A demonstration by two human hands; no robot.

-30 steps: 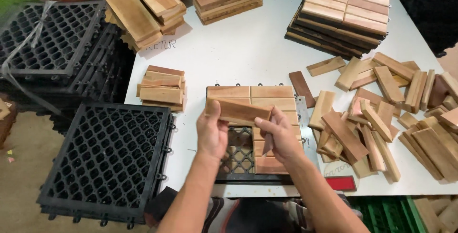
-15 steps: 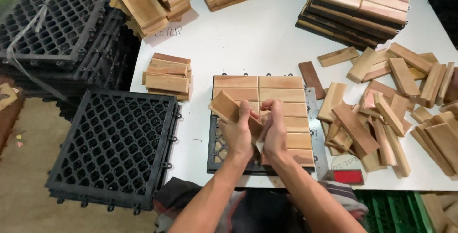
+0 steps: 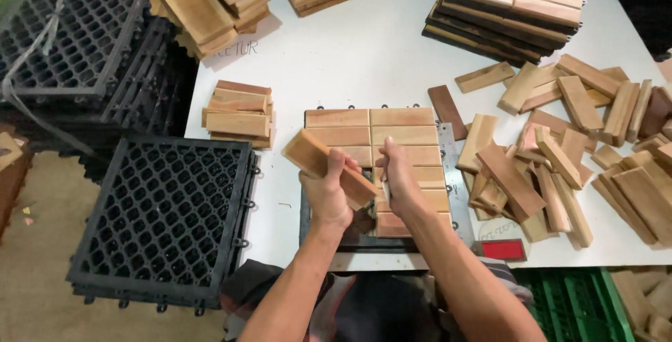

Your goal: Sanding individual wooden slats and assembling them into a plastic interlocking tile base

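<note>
The left hand (image 3: 327, 195) grips a short wooden slat (image 3: 329, 167), tilted above the left edge of the partly slatted deck tile (image 3: 374, 135). The right hand (image 3: 399, 184) rests on the tile, apparently curled and empty. Level the slat and align it with the open grid row before pressing.

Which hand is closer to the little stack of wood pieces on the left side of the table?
Left. The left hand, holding a slat, is just right of the stack. The right hand is farther right, over the tile.

Single head-worn view, looking steeply down from above the person's own forearms, facing forward across the white desk (image 3: 364, 55), close to the hands at lower centre, floor visible at left, no second view.
</note>
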